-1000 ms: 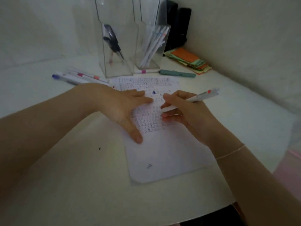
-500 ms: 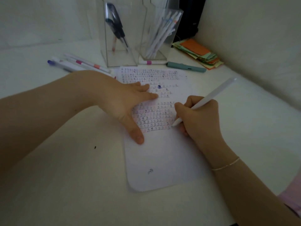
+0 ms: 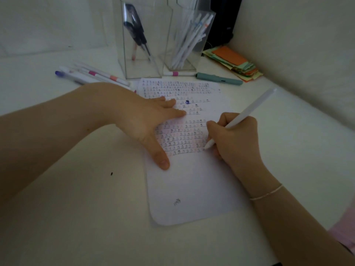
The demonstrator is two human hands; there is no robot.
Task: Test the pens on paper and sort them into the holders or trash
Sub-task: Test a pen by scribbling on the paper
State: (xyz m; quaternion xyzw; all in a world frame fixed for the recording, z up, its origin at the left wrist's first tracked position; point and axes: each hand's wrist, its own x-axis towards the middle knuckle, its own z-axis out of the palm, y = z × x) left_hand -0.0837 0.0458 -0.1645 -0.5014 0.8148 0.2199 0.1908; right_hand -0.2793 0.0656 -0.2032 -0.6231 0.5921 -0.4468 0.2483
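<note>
The left hand (image 3: 151,120) lies flat with spread fingers, pinning the test paper (image 3: 192,189) mid-table so it cannot slide. The right hand (image 3: 234,143) has its grip around a white pen (image 3: 247,114), tip touching the sheet's lowest written row.

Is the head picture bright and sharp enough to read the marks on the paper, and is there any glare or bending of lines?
Head view: dim, flat light with soft shadows; the marks on the paper show as rows but are too small to read; the left clear holder carries pale reflections; the wide lens curves the table edges; the right hand and white pen look reasonably sharp.
</note>
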